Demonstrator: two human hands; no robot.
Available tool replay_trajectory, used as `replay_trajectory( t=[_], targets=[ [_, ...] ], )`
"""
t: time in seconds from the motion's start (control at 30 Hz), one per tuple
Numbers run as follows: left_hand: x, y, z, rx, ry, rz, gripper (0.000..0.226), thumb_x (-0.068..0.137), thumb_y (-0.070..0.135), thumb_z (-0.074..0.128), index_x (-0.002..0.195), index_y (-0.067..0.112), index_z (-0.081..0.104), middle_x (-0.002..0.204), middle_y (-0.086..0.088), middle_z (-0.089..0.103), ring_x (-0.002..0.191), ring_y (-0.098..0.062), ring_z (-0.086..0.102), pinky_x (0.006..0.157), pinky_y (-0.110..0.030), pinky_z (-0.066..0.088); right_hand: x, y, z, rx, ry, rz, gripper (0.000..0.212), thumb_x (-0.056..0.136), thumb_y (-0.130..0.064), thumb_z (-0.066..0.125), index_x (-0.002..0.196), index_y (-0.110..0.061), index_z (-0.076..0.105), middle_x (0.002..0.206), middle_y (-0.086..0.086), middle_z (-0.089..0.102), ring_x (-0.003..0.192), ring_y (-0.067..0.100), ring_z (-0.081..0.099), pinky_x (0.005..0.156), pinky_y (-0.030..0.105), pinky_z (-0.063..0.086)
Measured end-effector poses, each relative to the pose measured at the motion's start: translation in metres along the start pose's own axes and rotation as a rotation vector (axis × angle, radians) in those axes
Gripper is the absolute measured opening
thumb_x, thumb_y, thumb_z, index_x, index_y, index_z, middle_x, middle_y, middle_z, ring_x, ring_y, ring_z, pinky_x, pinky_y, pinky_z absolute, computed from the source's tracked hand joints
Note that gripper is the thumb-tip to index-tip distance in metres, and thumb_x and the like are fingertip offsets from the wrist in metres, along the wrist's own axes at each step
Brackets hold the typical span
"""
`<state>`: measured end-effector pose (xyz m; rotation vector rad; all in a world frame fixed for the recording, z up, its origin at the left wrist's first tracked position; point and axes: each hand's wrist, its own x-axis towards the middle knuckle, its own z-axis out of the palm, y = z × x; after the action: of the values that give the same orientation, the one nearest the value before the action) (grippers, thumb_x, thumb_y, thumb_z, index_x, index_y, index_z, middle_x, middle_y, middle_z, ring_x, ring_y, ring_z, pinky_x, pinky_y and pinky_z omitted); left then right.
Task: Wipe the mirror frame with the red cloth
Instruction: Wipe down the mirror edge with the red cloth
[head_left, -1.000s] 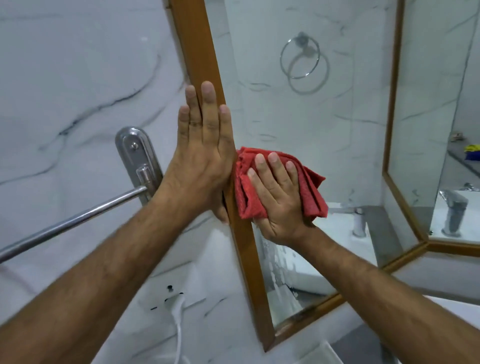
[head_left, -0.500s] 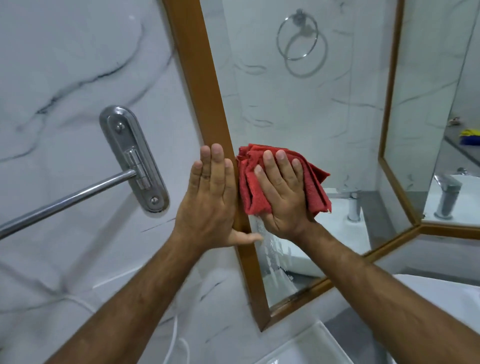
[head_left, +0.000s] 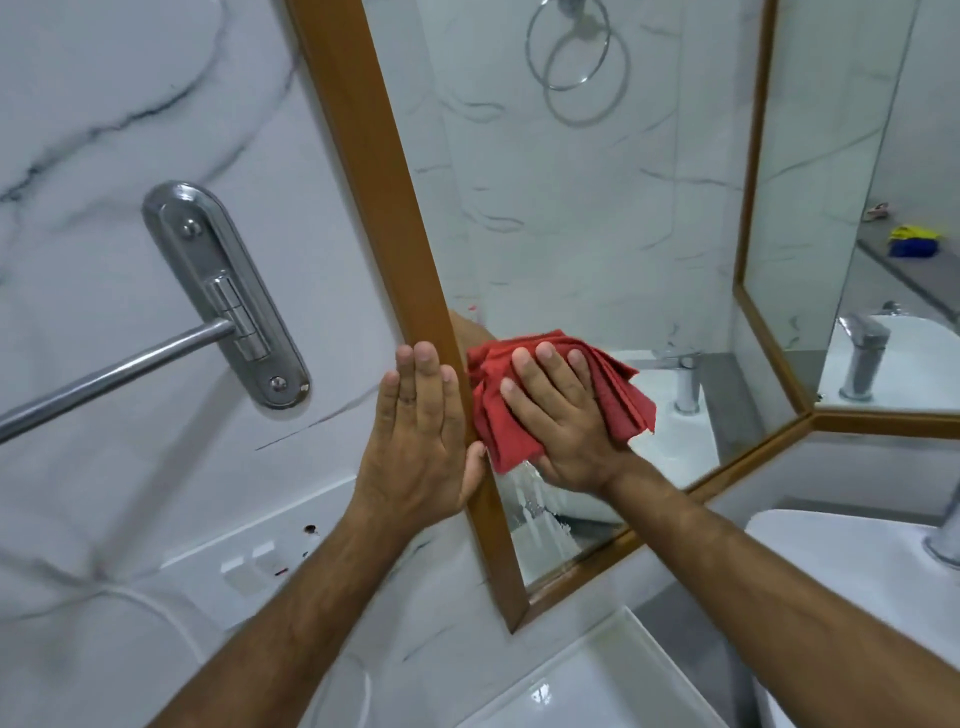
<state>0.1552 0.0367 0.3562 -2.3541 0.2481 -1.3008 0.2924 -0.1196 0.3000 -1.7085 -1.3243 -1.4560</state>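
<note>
Pressing the red cloth (head_left: 561, 400) flat against the mirror glass (head_left: 571, 234), our right hand (head_left: 566, 421) lay spread on top of it, fingers straight and apart, palm down rather than curled around the fabric. The cloth was bunched into folds, its left edge touching the inner edge of the wooden frame (head_left: 384, 208), with its corners fanning out toward 3 o'clock past our fingers. Our left hand (head_left: 421, 441) was flat and open too, fingers together and pointing toward 12 o'clock, resting on the marble wall (head_left: 104, 130) and overlapping the outer edge of the frame; its thumb crossed the wood toward the cloth. The two hands sat just beside each other with the frame's left side between them.

At 9 o'clock from our left hand a metal towel bar (head_left: 104, 374) ran from its oval wall mount (head_left: 228, 296). A towel ring (head_left: 566, 47) showed in the glass near 12 o'clock. At 6 o'clock, under the frame's bottom corner, sat the white sink (head_left: 597, 686). Water streaks marked the glass just below the cloth.
</note>
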Motion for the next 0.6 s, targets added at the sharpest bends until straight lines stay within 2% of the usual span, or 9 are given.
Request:
replay_trajectory(
  t=[0.07,0.1,0.2,0.33,0.43,0.5,0.6],
  targets=[
    [-0.004,0.003,0.008,-0.012,0.056,0.016,0.086,0.097,0.040,0.042,0.148,-0.015,0.001,0.157,-0.035,-0.019,0.148,-0.050,-0.011,0.124,-0.056,0.000,0.001,-0.023,0.012,-0.017,0.067,0.172,0.057,0.102,-0.040,0.040,0.148,-0.007,0.036,0.159,0.019,0.026,0.154,0.034,0.012,0.123,0.056,0.010],
    [-0.006,0.003,0.011,-0.005,0.078,0.022,0.088,0.097,0.043,0.042,0.148,-0.015,0.001,0.158,-0.035,-0.017,0.148,-0.050,-0.009,0.124,-0.056,0.002,0.000,-0.029,0.015,-0.026,0.096,0.190,0.057,0.103,-0.042,0.038,0.147,-0.007,0.037,0.164,0.015,0.020,0.154,0.034,0.012,0.123,0.056,0.011],
    [-0.007,0.004,0.010,0.008,0.095,0.010,0.096,0.094,0.053,0.045,0.149,-0.014,0.003,0.158,-0.034,-0.015,0.148,-0.049,-0.008,0.124,-0.055,0.001,-0.010,-0.031,0.017,0.000,0.112,0.075,0.055,0.105,-0.046,0.032,0.141,-0.006,0.044,0.168,0.006,0.011,0.154,0.032,0.012,0.122,0.054,0.011],
    [-0.007,0.007,0.005,0.009,0.078,0.002,0.081,0.097,0.039,0.035,0.150,-0.012,0.002,0.160,-0.030,-0.018,0.150,-0.043,-0.011,0.124,-0.051,0.000,-0.026,-0.012,0.004,-0.032,-0.028,-0.146,0.049,0.104,-0.040,0.041,0.141,-0.009,0.045,0.168,0.006,0.012,0.154,0.030,0.012,0.123,0.051,0.009],
    [-0.023,0.013,0.003,0.025,-0.003,0.028,0.088,0.088,0.032,0.044,0.151,-0.009,-0.002,0.160,-0.027,-0.022,0.150,-0.040,-0.015,0.124,-0.050,-0.003,-0.027,0.005,-0.010,-0.040,-0.135,-0.201,0.046,0.105,-0.034,0.044,0.144,-0.009,0.045,0.160,0.013,0.030,0.154,0.031,0.011,0.124,0.051,0.009],
    [-0.031,0.016,0.005,0.019,-0.010,0.018,0.087,0.090,0.032,0.043,0.152,-0.007,-0.005,0.160,-0.025,-0.025,0.150,-0.038,-0.017,0.124,-0.050,-0.002,-0.025,-0.009,-0.009,-0.008,-0.149,-0.051,0.050,0.104,-0.035,0.039,0.147,-0.008,0.040,0.155,0.018,0.034,0.155,0.032,0.008,0.125,0.053,0.007],
    [-0.035,0.019,0.007,-0.031,-0.046,-0.014,0.089,0.092,0.038,0.038,0.151,-0.004,-0.012,0.158,-0.023,-0.030,0.150,-0.037,-0.020,0.124,-0.049,-0.004,-0.024,-0.056,0.006,0.068,-0.077,0.336,0.057,0.106,-0.040,0.028,0.154,-0.009,0.027,0.159,0.018,0.023,0.155,0.033,0.001,0.124,0.055,0.003]
  ],
)
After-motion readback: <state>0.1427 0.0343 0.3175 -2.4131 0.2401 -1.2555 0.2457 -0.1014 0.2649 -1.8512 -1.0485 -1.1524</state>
